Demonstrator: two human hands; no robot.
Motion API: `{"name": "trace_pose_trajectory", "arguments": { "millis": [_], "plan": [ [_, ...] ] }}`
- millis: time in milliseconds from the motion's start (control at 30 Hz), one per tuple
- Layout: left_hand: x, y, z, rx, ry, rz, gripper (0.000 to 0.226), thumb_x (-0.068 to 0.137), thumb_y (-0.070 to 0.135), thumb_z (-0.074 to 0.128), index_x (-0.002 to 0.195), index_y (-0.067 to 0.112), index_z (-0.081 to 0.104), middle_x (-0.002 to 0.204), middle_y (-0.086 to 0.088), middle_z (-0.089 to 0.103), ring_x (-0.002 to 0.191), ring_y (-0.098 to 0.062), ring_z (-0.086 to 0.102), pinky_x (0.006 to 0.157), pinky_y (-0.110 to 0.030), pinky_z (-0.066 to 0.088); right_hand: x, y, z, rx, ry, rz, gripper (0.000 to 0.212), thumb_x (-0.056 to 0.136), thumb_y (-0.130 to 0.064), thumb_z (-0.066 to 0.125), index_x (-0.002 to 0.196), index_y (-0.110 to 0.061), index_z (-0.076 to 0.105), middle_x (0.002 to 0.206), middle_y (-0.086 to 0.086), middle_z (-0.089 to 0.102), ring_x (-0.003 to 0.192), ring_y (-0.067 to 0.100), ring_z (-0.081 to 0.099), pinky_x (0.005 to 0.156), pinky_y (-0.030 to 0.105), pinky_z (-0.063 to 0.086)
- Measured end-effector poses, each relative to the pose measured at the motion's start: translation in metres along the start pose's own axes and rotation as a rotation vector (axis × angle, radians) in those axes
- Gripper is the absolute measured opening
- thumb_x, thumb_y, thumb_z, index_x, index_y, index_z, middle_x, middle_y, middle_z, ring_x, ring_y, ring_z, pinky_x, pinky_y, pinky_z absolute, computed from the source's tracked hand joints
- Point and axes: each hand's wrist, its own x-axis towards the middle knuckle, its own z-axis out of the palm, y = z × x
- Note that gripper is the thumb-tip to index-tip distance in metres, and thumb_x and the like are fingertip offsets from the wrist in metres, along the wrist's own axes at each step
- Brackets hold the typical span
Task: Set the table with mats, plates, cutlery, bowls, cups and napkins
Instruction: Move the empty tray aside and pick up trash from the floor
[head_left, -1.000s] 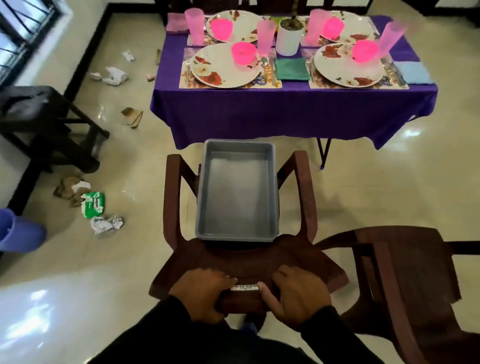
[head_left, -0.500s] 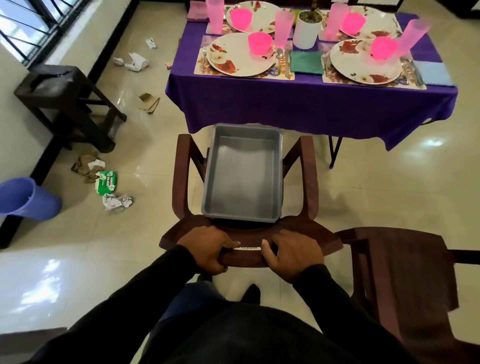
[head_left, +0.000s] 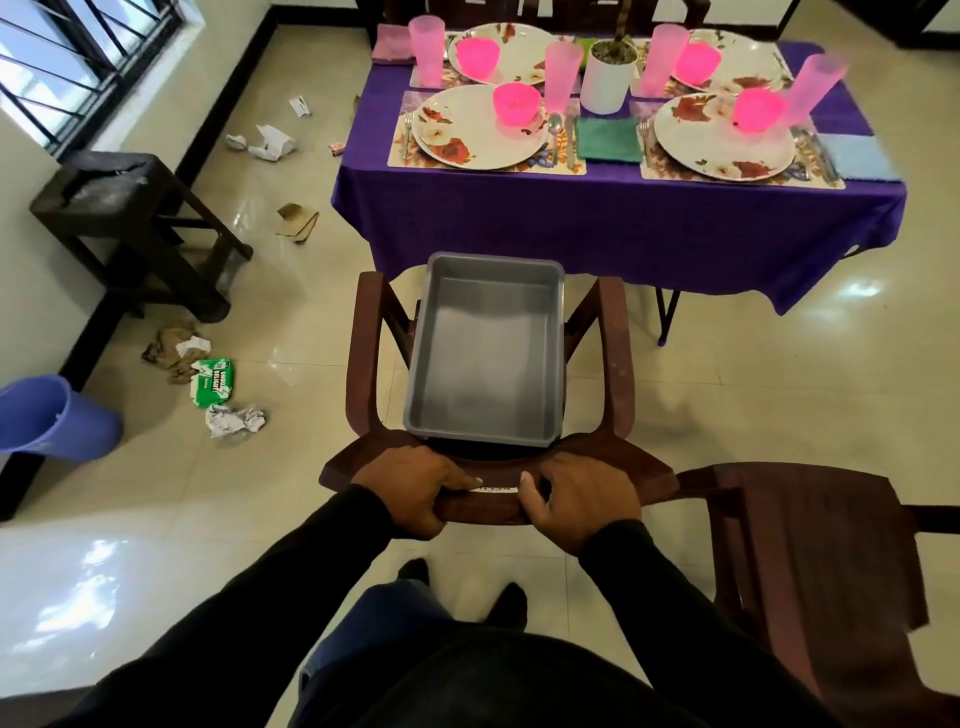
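Head view: the left hand (head_left: 413, 486) and right hand (head_left: 579, 499) both curl around the top rail of the brown chair (head_left: 493, 486), one on each side of its midline. The empty grey tub (head_left: 485, 358) sits on the chair seat, long axis pointing away from the hands toward the bench (head_left: 618, 218). The bench, beyond the tub, carries mats, plates, pink bowls and cups. Both hands are equally near the tub.

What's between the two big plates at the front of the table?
In the head view, between the left plate and right plate lie a spoon, a knife, a green napkin and a fork.
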Motion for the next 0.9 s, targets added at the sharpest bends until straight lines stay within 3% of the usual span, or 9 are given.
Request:
{"name": "trace_pose_trajectory", "arguments": {
  "millis": [133,500,667,900],
  "plan": [
    [0.007,-0.003,-0.001,-0.023,0.020,0.007,0.066,0.079,0.031,0.069,0.141,0.042,0.053,0.132,0.014,0.063,0.115,-0.012,0.061,0.092,-0.025,0.050,0.007,0.004,-0.001,-0.001,-0.012,0.022,0.048,0.088,-0.058,0.033,0.063,-0.022,0.052,0.065,-0.006,0.052,0.057,0.014,0.051,0.053,0.029,0.046],
    [0.029,0.000,-0.002,-0.027,0.101,0.027,0.059,0.081,0.031,0.069,0.138,0.043,0.056,0.123,0.015,0.068,0.106,-0.011,0.064,0.091,-0.028,0.055,0.025,0.022,-0.006,-0.031,0.028,0.029,0.053,0.086,-0.059,0.028,0.064,-0.020,0.056,0.064,-0.003,0.056,0.056,0.014,0.050,0.049,0.026,0.037],
    [0.035,-0.011,-0.013,-0.006,0.107,-0.013,0.060,0.081,0.028,0.067,0.137,0.046,0.055,0.122,0.016,0.068,0.105,-0.012,0.065,0.090,-0.028,0.056,0.041,0.016,-0.010,-0.004,-0.008,0.038,0.050,0.088,-0.058,0.032,0.066,-0.021,0.057,0.062,-0.004,0.055,0.056,0.013,0.053,0.053,0.027,0.048],
    [0.036,-0.014,-0.010,-0.047,0.099,-0.061,0.063,0.073,0.036,0.067,0.134,0.051,0.056,0.115,0.018,0.070,0.099,-0.009,0.066,0.085,-0.028,0.057,0.044,0.017,-0.008,0.012,-0.026,0.041,0.046,0.087,-0.056,0.036,0.067,-0.021,0.057,0.062,-0.005,0.053,0.056,0.011,0.051,0.055,0.027,0.050]
  ]
}}
